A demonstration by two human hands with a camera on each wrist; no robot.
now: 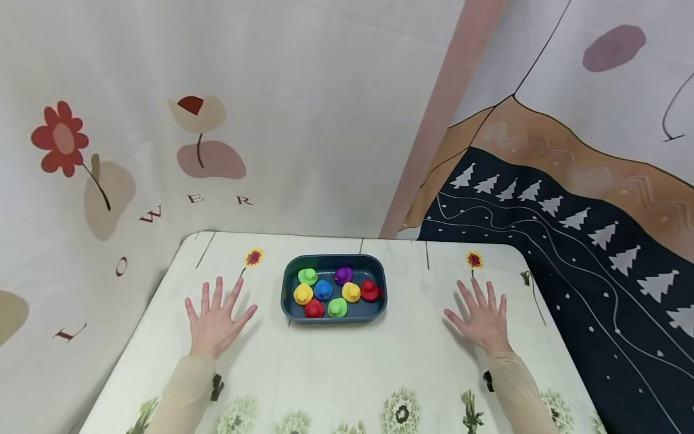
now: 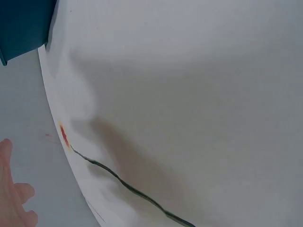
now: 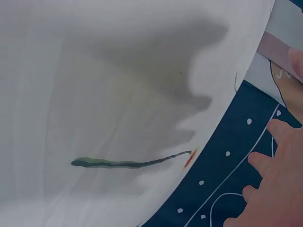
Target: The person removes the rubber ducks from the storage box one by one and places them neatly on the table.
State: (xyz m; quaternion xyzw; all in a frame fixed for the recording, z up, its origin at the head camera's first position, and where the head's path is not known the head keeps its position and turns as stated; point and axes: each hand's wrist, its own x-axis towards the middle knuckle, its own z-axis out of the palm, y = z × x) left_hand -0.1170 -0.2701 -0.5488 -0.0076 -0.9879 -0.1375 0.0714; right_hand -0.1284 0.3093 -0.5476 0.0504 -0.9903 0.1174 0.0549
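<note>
A dark blue tray [image 1: 334,320] stands toward the back of the table, with several small rubber ducks in it. Among them are a purple duck [image 1: 343,276], a blue duck [image 1: 323,290], a yellow duck [image 1: 303,294], a red duck [image 1: 370,290] and a green duck [image 1: 337,307]. Left of the tray my left hand [image 1: 213,322] is spread with straight fingers and holds nothing. My right hand [image 1: 484,319] is spread the same way, to the tray's right, also holding nothing. In the left wrist view a corner of the tray [image 2: 23,28] shows at upper left.
A white cloth with printed flowers covers the table [image 1: 347,361]. Behind it hangs a pale curtain [image 1: 303,120] with printed flowers and letters. On the right is a dark blue printed fabric [image 1: 542,265] with white trees.
</note>
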